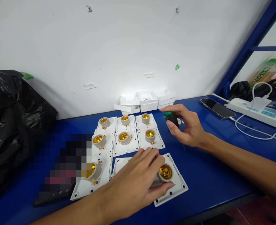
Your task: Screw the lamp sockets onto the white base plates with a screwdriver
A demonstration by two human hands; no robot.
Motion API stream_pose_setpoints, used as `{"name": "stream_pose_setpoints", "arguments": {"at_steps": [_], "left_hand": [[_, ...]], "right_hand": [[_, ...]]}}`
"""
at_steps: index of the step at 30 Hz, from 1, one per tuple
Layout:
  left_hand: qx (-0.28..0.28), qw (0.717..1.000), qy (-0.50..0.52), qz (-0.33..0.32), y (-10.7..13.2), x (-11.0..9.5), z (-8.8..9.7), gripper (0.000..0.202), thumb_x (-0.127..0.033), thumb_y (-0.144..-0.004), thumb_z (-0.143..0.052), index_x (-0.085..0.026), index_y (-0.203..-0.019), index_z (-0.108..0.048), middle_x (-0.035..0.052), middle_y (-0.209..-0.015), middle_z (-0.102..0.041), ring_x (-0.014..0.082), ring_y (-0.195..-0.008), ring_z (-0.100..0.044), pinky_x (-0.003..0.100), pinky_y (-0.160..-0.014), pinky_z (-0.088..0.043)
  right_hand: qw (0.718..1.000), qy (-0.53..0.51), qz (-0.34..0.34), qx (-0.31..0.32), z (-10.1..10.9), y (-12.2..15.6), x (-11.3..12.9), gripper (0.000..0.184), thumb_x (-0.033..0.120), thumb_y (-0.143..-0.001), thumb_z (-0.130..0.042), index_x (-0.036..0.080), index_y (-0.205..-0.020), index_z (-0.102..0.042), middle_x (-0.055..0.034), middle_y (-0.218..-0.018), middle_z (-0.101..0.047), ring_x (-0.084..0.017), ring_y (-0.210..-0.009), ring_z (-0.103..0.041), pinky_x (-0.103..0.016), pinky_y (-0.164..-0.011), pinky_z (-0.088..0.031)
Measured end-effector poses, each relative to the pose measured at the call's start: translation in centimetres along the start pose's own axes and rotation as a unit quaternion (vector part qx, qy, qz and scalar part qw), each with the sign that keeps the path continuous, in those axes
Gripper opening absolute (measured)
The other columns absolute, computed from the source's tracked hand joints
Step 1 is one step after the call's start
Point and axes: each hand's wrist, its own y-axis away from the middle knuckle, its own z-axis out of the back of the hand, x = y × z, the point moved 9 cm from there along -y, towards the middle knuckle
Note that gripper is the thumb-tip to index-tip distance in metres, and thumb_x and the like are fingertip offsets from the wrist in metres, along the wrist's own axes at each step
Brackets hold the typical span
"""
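My left hand [140,176] is closed around a lamp socket [165,172] with a brass-coloured threaded inside, on a white square plate [175,190] near the table's front. Above the table to the right, my right hand [187,125] holds a screwdriver [172,118] by its green and black handle; most of its shaft is hidden by the hand. A small brass piece shows beside those fingers, too small to name. Several more white plates [126,147] with sockets lie in rows behind my left hand. Part of another plate [121,162] sits under my left wrist.
White square covers [148,99] are stacked against the wall. A black plastic bag [13,125] stands at the left, near a blurred-out dark object [67,165]. At the right lie a phone [217,107] and a white power strip [257,109] with cables on the blue table [213,184].
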Motion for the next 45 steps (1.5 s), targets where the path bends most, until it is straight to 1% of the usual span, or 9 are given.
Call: {"name": "stream_pose_setpoints", "arguments": {"at_steps": [4,7,10,12,15,18,23,29,45], "left_hand": [[0.003,1.0,0.0,-0.001,0.0,0.0,0.0,0.025,-0.038,-0.103,-0.07,-0.02,-0.107,-0.053,0.0046,-0.109,-0.06,0.0272,-0.103,-0.06,0.048,-0.099,-0.051],[0.002,1.0,0.004,0.0,0.0,0.0,0.1,0.026,-0.041,-0.104,-0.069,-0.02,-0.108,-0.054,0.0046,-0.11,-0.061,0.0271,-0.105,-0.061,0.048,-0.102,-0.051],[-0.001,1.0,0.01,0.001,0.2,0.1,0.3,0.029,-0.046,-0.107,-0.063,-0.02,-0.118,-0.054,0.0061,-0.116,-0.064,0.028,-0.11,-0.063,0.05,-0.106,-0.05],[-0.005,1.0,0.021,-0.002,0.3,0.2,0.5,0.033,-0.047,-0.11,-0.056,-0.021,-0.128,-0.051,0.0084,-0.122,-0.064,0.0288,-0.115,-0.063,0.052,-0.108,-0.049],[-0.009,0.999,0.032,0.001,0.3,0.3,0.5,0.033,-0.044,-0.112,-0.05,-0.02,-0.135,-0.048,0.0099,-0.125,-0.064,0.0293,-0.117,-0.063,0.053,-0.108,-0.051],[-0.012,1.0,0.029,0.001,0.2,0.2,0.6,0.03,-0.042,-0.112,-0.051,-0.02,-0.133,-0.051,0.0084,-0.123,-0.065,0.0288,-0.117,-0.064,0.054,-0.111,-0.048],[0.002,0.998,0.054,0.009,-0.1,0.2,0.7,0.019,-0.032,-0.113,-0.048,-0.019,-0.118,-0.061,0.0056,-0.111,-0.064,0.0249,-0.107,-0.064,0.049,-0.11,-0.047],[0.003,0.997,0.071,0.002,-0.1,0.2,0.8,0.034,-0.023,-0.115,-0.034,-0.018,-0.105,-0.066,0.0064,-0.107,-0.062,0.023,-0.104,-0.06,0.043,-0.099,-0.05],[-0.007,0.997,0.071,-0.005,-0.3,0.1,1.0,0.034,-0.024,-0.115,-0.037,-0.018,-0.108,-0.069,0.0073,-0.105,-0.063,0.0233,-0.103,-0.061,0.042,-0.097,-0.054]], "right_hand": [[1.0,-0.018,-0.007,-0.002,0.0,0.1,0.1,0.035,0.02,-0.095,-0.062,0.026,-0.13,-0.06,0.0022,-0.085,-0.061,-0.011,-0.057,-0.049,-0.027,-0.05,-0.043],[0.993,-0.081,-0.059,-0.063,1.0,0.0,-0.5,0.029,0.023,-0.098,-0.062,0.026,-0.127,-0.062,0.0032,-0.077,-0.057,-0.012,-0.056,-0.047,-0.029,-0.05,-0.043],[0.966,-0.171,-0.131,-0.141,1.9,0.2,-1.4,0.025,0.03,-0.102,-0.06,0.027,-0.126,-0.062,0.0022,-0.071,-0.056,-0.015,-0.056,-0.049,-0.029,-0.046,-0.042],[0.942,-0.231,-0.17,-0.171,1.8,0.3,-1.8,0.025,0.031,-0.102,-0.06,0.029,-0.127,-0.061,0.0013,-0.072,-0.058,-0.016,-0.055,-0.05,-0.028,-0.042,-0.043],[0.912,-0.296,-0.218,-0.182,1.0,0.6,-2.1,0.025,0.033,-0.101,-0.061,0.031,-0.126,-0.059,0.0011,-0.075,-0.06,-0.015,-0.054,-0.051,-0.026,-0.037,-0.043],[0.896,-0.327,-0.246,-0.172,0.2,0.9,-2.3,0.025,0.036,-0.101,-0.062,0.032,-0.126,-0.057,0.0017,-0.078,-0.062,-0.014,-0.055,-0.055,-0.023,-0.036,-0.044],[0.888,-0.355,-0.251,-0.149,-0.6,1.1,-2.0,0.027,0.037,-0.102,-0.064,0.031,-0.126,-0.054,0.0012,-0.084,-0.065,-0.013,-0.061,-0.06,-0.02,-0.038,-0.05],[0.897,-0.347,-0.233,-0.141,-0.6,1.1,-1.5,0.029,0.037,-0.103,-0.063,0.032,-0.129,-0.052,0.0004,-0.086,-0.066,-0.013,-0.06,-0.062,-0.02,-0.038,-0.052],[0.894,-0.349,-0.224,-0.171,-0.2,1.1,-0.9,0.028,0.035,-0.101,-0.066,0.032,-0.127,-0.056,-0.0007,-0.085,-0.068,-0.014,-0.06,-0.062,-0.021,-0.038,-0.052]]}}
